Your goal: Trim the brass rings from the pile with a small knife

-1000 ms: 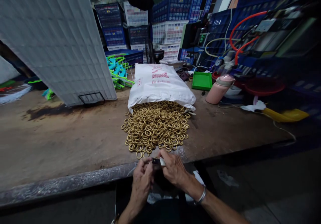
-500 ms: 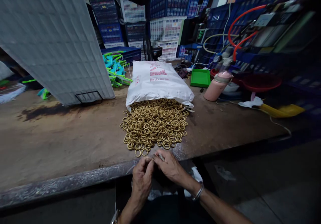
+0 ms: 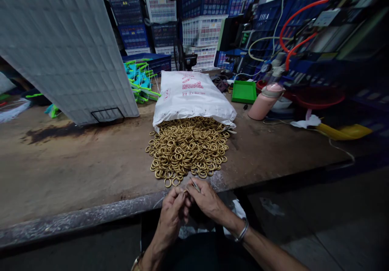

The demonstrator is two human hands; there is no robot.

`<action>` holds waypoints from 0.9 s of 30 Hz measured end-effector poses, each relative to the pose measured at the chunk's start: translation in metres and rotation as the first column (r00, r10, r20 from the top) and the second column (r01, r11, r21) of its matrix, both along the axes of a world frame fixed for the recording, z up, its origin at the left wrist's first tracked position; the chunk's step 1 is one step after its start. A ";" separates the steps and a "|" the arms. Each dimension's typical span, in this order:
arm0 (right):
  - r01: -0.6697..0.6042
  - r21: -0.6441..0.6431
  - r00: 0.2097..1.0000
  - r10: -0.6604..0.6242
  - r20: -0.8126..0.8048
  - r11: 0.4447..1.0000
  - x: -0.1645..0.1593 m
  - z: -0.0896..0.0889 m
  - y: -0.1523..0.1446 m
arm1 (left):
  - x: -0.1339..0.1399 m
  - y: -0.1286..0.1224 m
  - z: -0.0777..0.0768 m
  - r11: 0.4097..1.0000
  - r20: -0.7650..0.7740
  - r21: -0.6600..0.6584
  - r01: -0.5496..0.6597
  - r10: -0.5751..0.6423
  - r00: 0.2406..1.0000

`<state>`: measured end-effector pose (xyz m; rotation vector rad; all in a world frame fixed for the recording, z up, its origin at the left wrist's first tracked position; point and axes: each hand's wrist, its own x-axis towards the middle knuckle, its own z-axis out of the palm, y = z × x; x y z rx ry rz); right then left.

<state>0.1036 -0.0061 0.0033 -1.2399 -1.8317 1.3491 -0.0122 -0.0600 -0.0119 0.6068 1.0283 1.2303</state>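
two bare hands meet at the near edge of a wooden table [image 3: 91, 161], their fingertips close together. the right hand [image 3: 207, 200] has its fingers curled round a slim metal tool [image 3: 195, 185], which pokes out above the forefinger. the left hand [image 3: 170, 214] has thumb and forefinger drawn together beside the right fingertips; something small may be pinched there, but the spot is too dim and tiny for me to tell.

just beyond the hands, a heap of brass-coloured rings [image 3: 188, 147] lies on the table, spread out from the open mouth of a white sack [image 3: 194, 101] with red print. a few rings lie loose at the heap's edges. a silvery band [image 3: 242, 229] circles the right wrist.

left of the sack are bright green and blue pieces [image 3: 141, 80] and a tall, pale, ribbed panel [image 3: 79, 52]. to its right are a green tray [image 3: 244, 92], a pink bottle [image 3: 263, 103] and, farther over, an orange-red hose [image 3: 281, 32]. blue and white crates [image 3: 203, 30] stand stacked behind.
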 end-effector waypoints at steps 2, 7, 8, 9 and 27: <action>0.006 0.018 1.000 -0.006 0.000 1.000 0.000 0.000 0.001 | 0.000 -0.001 -0.001 1.000 0.027 -0.003 -0.017 0.017 0.999; -0.045 0.192 0.981 0.008 0.191 0.980 0.004 -0.006 -0.002 | -0.002 -0.002 0.000 0.999 0.043 -0.012 -0.052 0.052 0.998; -0.091 0.211 0.971 0.040 0.236 0.973 0.005 -0.007 -0.004 | -0.003 -0.001 0.000 0.998 0.032 -0.011 -0.055 0.055 0.998; -0.133 0.226 0.958 0.067 0.279 0.965 0.006 -0.007 -0.005 | -0.004 -0.001 0.000 0.998 0.015 -0.007 -0.057 0.058 0.998; -0.233 0.283 0.758 -0.009 0.652 0.930 0.000 -0.004 -0.012 | -0.005 -0.005 0.002 0.997 -0.231 0.033 -0.076 0.082 0.970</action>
